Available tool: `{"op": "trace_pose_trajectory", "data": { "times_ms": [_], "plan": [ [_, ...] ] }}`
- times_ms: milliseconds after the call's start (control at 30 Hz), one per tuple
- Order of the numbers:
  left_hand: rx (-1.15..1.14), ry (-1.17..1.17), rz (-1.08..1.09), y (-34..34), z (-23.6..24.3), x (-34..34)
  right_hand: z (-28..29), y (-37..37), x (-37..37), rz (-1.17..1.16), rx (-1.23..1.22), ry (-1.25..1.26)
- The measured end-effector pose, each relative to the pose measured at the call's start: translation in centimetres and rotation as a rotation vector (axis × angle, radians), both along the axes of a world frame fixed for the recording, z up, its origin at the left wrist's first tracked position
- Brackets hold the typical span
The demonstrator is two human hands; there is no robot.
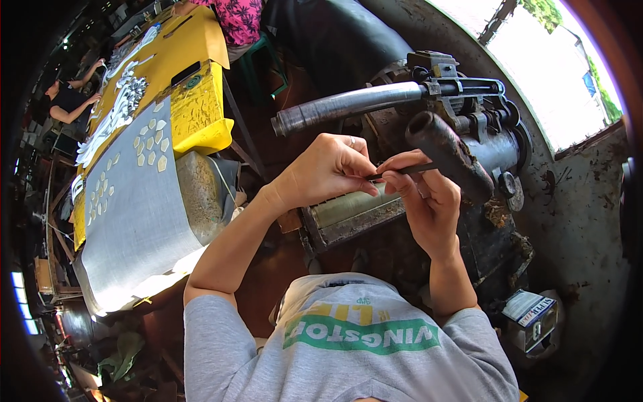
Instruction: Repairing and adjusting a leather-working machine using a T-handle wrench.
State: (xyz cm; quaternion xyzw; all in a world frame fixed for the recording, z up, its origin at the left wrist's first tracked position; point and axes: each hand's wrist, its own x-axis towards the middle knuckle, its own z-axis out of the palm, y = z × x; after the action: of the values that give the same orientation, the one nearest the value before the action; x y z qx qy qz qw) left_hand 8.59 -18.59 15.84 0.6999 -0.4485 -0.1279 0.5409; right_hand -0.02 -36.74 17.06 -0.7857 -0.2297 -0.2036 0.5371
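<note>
At the far left a co-worker in a dark sleeveless top [63, 107] reaches both arms toward the long worktop [194, 40], which is covered in yellow. Along that edge lies a heap of white strips [127, 100]. Nearer the camera, a grey sheet [134, 234] is spread over the worktop, bearing two clusters of small, pale, many-sided pieces [149, 142], and its near end hangs in bright light. A dark, flat rectangle [185, 74] rests on the yellow cover, and a rough, stone-like block [201, 187] stands just beside the sheet. Beyond, another person in a pink patterned shirt [239, 20] is next to a green stool [268, 63].

In the middle, the wearer's left hand [321, 171], a ring on one finger, pinches the left end of a thin dark piece [416, 169]. The right hand [432, 201] grips the same piece between thumb and fingers farther along, so it spans both hands, held above a dark metal frame [335, 232] with a pale surface inside. A shiny curved tube [348, 108] passes behind them. To the right, a dark, worn cylinder [452, 157] slants in front of a greasy machine [492, 147]; whether the piece touches it cannot be told. At far right, a box [532, 318] sits low by the wall.
</note>
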Motion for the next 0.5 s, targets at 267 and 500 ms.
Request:
{"op": "trace_pose_trajectory", "data": {
  "times_ms": [267, 500],
  "plan": [
    [-0.029, 0.027, 0.006, 0.2, 0.2, 0.0, 1.4, 0.2, -0.3, 0.022, 0.051, 0.044],
    [-0.053, 0.161, -0.126, -0.5, 0.5, 0.1, 0.7, -0.2, -0.6, -0.052, 0.212, 0.089]
  ]
}}
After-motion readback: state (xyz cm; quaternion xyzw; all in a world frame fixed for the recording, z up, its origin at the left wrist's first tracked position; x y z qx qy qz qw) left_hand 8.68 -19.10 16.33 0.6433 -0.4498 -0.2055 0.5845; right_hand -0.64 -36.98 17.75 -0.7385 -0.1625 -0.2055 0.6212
